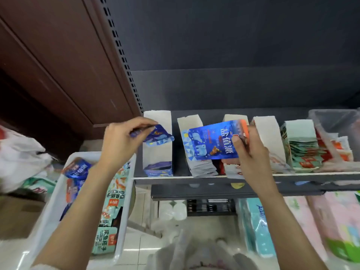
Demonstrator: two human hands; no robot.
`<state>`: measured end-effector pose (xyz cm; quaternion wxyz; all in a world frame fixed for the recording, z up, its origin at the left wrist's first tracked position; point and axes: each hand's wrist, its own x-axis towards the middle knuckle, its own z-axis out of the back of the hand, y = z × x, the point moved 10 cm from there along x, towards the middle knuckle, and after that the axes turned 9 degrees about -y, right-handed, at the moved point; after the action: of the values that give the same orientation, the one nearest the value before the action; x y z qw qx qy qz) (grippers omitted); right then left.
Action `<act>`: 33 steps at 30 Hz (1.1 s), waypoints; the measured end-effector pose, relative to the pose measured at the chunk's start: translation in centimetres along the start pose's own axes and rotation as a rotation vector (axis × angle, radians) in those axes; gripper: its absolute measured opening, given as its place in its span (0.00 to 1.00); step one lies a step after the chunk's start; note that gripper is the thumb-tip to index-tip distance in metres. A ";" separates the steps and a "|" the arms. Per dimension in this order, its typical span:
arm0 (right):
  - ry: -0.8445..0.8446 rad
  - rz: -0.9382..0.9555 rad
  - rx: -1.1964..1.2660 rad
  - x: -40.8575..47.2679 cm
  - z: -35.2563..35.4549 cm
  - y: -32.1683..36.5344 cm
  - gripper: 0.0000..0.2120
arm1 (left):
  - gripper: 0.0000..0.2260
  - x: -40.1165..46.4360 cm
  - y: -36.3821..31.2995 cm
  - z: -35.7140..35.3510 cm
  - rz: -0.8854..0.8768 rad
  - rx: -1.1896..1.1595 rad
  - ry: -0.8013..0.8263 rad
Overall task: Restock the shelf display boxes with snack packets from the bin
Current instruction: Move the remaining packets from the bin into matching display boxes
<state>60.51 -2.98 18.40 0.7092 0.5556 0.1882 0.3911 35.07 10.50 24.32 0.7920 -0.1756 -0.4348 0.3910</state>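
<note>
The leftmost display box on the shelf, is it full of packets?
No, the leftmost display box holds only a few blue packets at its front end.

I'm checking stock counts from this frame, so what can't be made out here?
- Leftmost display box: its walls hide how many packets are inside.
- White bin: the left hand and forearm cover part of its contents.
- Clear tub: cut off by the right edge.
- Shelf labels: blurred.

The right hand [251, 151] covered the lower right corner of the blue packet [211, 141] and most of the display box [233, 145] behind it. The left forearm hid part of the white bin [124, 191], whose near end was cut off by the bottom edge. The clear tub [335, 137] ran past the right edge, and print on the green sachets [303, 151] was too small to read.
</note>
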 end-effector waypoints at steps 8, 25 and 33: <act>-0.061 -0.077 0.135 -0.8 -3.6 1.9 0.08 | 0.11 -4.6 3.6 -4.6 -0.114 0.068 0.221; 0.053 0.250 -0.236 1.2 -13.4 5.3 0.14 | 0.15 -6.9 4.7 -8.4 -0.268 0.397 0.519; 0.554 0.420 -0.616 -1.4 -20.8 2.9 0.12 | 0.22 -9.1 5.8 -6.7 -0.218 0.185 0.543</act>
<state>44.07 9.49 14.42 0.6696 0.2197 0.1293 0.6976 35.00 7.57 12.00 0.9291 -0.1534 -0.1859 0.2806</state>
